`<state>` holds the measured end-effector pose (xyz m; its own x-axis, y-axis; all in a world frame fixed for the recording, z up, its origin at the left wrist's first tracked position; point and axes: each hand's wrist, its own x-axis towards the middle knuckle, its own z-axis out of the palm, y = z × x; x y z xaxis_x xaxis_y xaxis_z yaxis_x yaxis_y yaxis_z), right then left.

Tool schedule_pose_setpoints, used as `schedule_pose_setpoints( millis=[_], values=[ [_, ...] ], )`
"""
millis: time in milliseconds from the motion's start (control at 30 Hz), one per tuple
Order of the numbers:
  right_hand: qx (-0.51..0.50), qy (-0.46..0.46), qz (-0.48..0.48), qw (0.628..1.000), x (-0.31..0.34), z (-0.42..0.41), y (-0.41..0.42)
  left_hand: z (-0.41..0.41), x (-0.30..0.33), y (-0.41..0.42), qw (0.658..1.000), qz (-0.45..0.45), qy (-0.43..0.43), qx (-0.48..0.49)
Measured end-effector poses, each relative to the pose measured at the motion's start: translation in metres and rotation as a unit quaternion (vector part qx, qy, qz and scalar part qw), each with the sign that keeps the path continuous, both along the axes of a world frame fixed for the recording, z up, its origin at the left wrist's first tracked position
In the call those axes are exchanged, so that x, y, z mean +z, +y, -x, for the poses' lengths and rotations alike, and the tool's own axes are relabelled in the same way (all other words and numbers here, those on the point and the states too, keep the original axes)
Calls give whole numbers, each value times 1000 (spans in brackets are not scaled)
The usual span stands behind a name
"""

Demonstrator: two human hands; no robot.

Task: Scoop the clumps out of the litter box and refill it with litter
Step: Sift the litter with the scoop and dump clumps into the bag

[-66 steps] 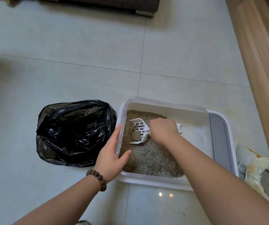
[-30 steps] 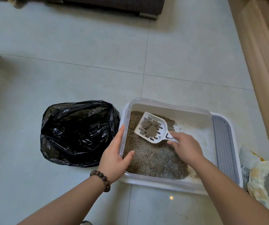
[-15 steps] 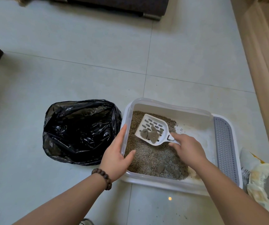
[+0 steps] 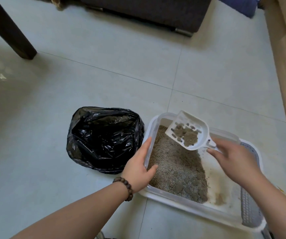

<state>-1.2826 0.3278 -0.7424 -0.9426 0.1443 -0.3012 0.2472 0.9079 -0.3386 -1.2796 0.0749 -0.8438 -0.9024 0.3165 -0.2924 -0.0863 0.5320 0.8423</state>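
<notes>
Over the litter box (image 4: pixel 187 207) on the floor, the right hand (image 4: pixel 232 160) grips a white scoop (image 4: pixel 188 131) carrying clumps (image 4: pixel 186 135); the left hand (image 4: pixel 139 167) grasps the box's rim beside a black bag (image 4: pixel 102 138).

A home living room: pale tiled floor (image 4: pixel 104 49), a dark sofa base (image 4: pixel 147 12) at top centre, a wooden furniture leg (image 4: pixel 9 30) upper left.
</notes>
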Motion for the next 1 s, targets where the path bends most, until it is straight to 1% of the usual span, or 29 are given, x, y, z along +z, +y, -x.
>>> schedule_pose_setpoints(
  millis=[100, 233, 367, 467, 567, 700, 800, 933, 967, 1000],
  values=[
    [55, 30, -23, 998, 36, 24, -24, -1, 0, -1, 1000, 2, -11, 0],
    [170, 9, -85, 982, 46, 63, -77, 0, 0, 0, 1000, 0, -4, 0],
    [273, -13, -143, 951, 23, 93, -129, 1, -1, -2, 1000, -5, 4, -4],
    [332, 12, -213, 919, -2, 103, -157, 2, 3, -2, 1000, -24, 16, -4],
    [371, 29, -250, 894, -15, 100, -176, 3, 7, -3, 999, -41, 27, -4],
    [408, 80, -245, 876, -18, 86, -187, 3, 4, -2, 999, -22, 29, 8],
    [377, 138, -210, 892, -24, 82, -185, 2, 0, 0, 1000, -18, 23, 11],
    [342, 132, -227, 902, -28, 81, -181, 3, 3, -1, 999, -34, 12, 19],
    [325, 148, -216, 909, -28, 82, -177, 3, 4, -2, 999, -42, 14, 18],
    [296, 140, -197, 924, -26, 82, -171, 3, 5, -2, 999, -48, 13, 14]
  ],
)
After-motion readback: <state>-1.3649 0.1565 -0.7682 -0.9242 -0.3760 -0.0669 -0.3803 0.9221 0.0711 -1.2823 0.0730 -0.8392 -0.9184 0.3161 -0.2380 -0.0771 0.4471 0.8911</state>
